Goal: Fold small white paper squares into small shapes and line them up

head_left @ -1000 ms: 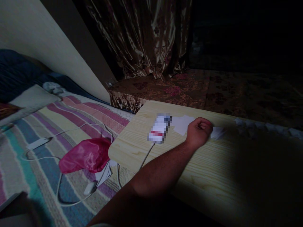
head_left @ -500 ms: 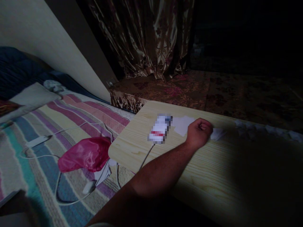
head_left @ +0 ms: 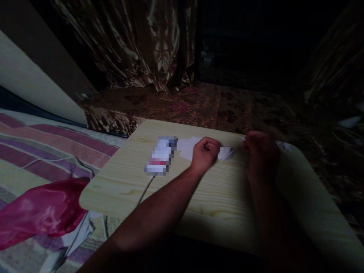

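Note:
My left hand (head_left: 206,151) rests on the wooden table with its fingers curled in. White paper sheets (head_left: 187,148) lie at its left, and a small folded paper (head_left: 226,153) lies against its right side. Whether the fingers grip anything is hidden. My right hand (head_left: 260,151) is over the table's far right part, dark and blurred, its fingers drawn together. A tiny white bit shows at its fingertips; I cannot tell if it is held. Behind this hand, small white paper pieces (head_left: 284,146) lie along the far edge.
A phone (head_left: 160,155) with a blurred-out screen lies left of the papers, a white cable (head_left: 146,190) running from it. The table (head_left: 113,182) stands against a bed with a striped blanket (head_left: 17,142) and a pink cloth bag (head_left: 42,212). Curtains (head_left: 159,45) hang behind.
My view has swung to the right, so the table and left hand appear further left. My right hand has come into view over the row of paper pieces. The left hand keeps its curled pose.

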Motion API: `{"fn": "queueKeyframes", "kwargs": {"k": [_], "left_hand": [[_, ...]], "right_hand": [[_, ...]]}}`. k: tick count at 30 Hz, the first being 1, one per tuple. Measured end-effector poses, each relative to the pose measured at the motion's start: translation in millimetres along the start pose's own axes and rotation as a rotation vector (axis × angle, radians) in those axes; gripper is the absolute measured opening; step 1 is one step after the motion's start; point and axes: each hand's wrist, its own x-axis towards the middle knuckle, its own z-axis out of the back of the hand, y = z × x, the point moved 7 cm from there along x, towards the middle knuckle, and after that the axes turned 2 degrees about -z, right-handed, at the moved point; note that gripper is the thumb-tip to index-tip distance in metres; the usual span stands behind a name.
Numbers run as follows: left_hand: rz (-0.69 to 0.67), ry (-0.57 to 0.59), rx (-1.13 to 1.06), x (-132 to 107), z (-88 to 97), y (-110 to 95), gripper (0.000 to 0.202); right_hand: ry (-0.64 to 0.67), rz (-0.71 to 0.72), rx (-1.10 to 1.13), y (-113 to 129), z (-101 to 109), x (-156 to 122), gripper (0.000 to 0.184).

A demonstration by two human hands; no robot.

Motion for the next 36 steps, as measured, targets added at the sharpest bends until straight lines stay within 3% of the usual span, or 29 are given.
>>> {"fn": "queueKeyframes", "kwargs": {"k": [4,9,12,19,36], "left_hand": [[-0.027,-0.019,0.043,-0.2,0.2,-3.1,0.016],[-0.063,-0.034,0.056,0.2,0.8,-5.3,0.016],[-0.068,-0.053,0.056,0.5,1.8,-6.3,0.015],[-0.050,-0.044,0.041,-1.9,-2.2,-7.2,0.016],[-0.055,-0.003,0.052,-1.6,-5.4,-7.4,0.016]], "right_hand": [[0.273,-0.188,0.043,-34.7,-33.3,-14.7,0.030],[0.225,-0.363,0.118,-59.2,-46.8,-26.2,0.038],[0.316,-0.418,0.185,-62.5,-54.6,-31.0,0.024],[0.254,-0.333,0.131,-60.7,-48.7,-30.0,0.011],[0.238,-0.299,0.086,-68.3,-48.2,-30.9,0.015]]}}
